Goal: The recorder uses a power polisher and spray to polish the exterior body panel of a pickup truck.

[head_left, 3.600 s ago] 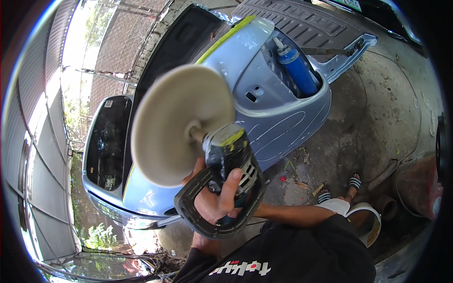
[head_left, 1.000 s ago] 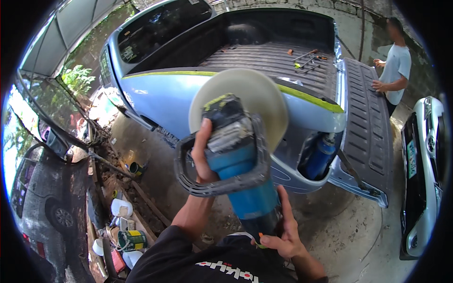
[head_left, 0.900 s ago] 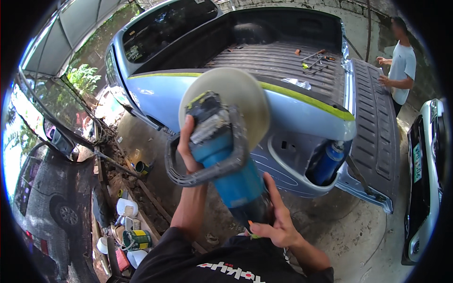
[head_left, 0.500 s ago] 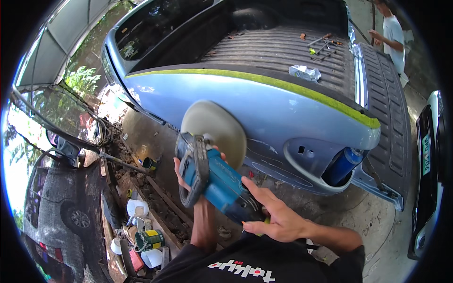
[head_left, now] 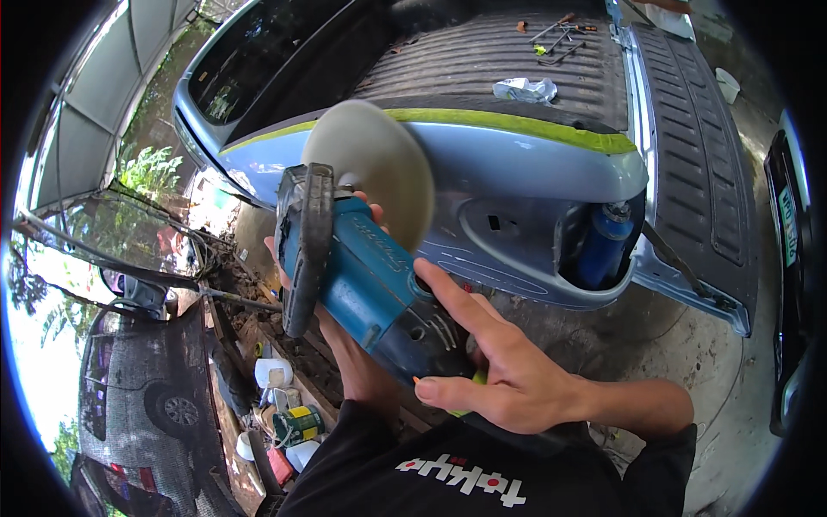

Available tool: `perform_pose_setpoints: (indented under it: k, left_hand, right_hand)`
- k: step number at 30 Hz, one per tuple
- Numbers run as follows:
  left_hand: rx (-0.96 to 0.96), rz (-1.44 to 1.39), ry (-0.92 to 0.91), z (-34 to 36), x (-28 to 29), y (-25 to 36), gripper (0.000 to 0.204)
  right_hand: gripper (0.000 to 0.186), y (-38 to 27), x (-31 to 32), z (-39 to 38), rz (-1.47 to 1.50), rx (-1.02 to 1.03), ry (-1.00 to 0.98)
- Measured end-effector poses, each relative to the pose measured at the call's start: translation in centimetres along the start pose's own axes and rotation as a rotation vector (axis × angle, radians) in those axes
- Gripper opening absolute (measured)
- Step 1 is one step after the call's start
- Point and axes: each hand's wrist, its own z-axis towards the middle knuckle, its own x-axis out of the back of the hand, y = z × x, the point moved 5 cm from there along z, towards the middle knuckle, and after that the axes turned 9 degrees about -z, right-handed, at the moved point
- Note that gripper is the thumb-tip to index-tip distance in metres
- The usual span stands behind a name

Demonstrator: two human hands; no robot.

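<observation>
I hold a teal and black electric polisher [head_left: 357, 267] in both hands, tilted, its head pointing toward the pickup. Its round pale buffing pad [head_left: 379, 155] looks smeared, as if spinning, and overlaps the upper edge of the pickup's blue-grey side panel [head_left: 517, 168]; whether it touches the panel I cannot tell. My left hand [head_left: 336, 327] wraps under the front of the body near the black loop handle [head_left: 310, 250], mostly hidden behind it. Around the rear grip closes my right hand [head_left: 508, 370], forefinger stretched along the housing. Yellow-green masking tape [head_left: 525, 129] runs along the panel's top.
The lowered tailgate [head_left: 689, 146] extends at the right, and a blue cylinder [head_left: 606, 237] sits in the tail-light recess. Tools [head_left: 564, 39] and a crumpled plastic bag [head_left: 525, 90] lie in the bed. Tubs and cans [head_left: 297, 424] crowd the lower left beside a covered car [head_left: 146, 388].
The polisher has come up and left in the picture, its pad now across the tape line. The view has shifted too, and the person at the far right is mostly out of frame.
</observation>
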Motion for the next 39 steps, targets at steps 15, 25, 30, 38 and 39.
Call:
perform_pose_setpoints:
  k: [15,25,30,38,39]
  left_hand:
    - [-0.022,-0.066,0.173,-5.4,-0.7,-3.7,0.090]
    - [-0.037,0.086,-0.014,-0.8,-2.2,-2.5,0.091]
    - [-0.072,0.219,-0.049,1.8,1.9,2.7,0.093]
    - [-0.021,0.164,0.001,0.9,1.7,2.2,0.093]
    - [-0.052,0.154,0.032,0.0,1.3,0.8,0.094]
  right_hand:
    - [0.099,0.1,1.8,-5.0,0.124,-0.151,-0.089]
    - [0.100,1.8,0.9,-3.8,0.069,0.080,0.069]
    - [0.097,4.3,0.3,3.2,0.135,0.019,-0.052]
    - [0.091,5.2,0.0,1.3,0.184,0.053,0.013]
    - [0.089,5.0,0.4,-0.5,0.182,0.047,0.035]
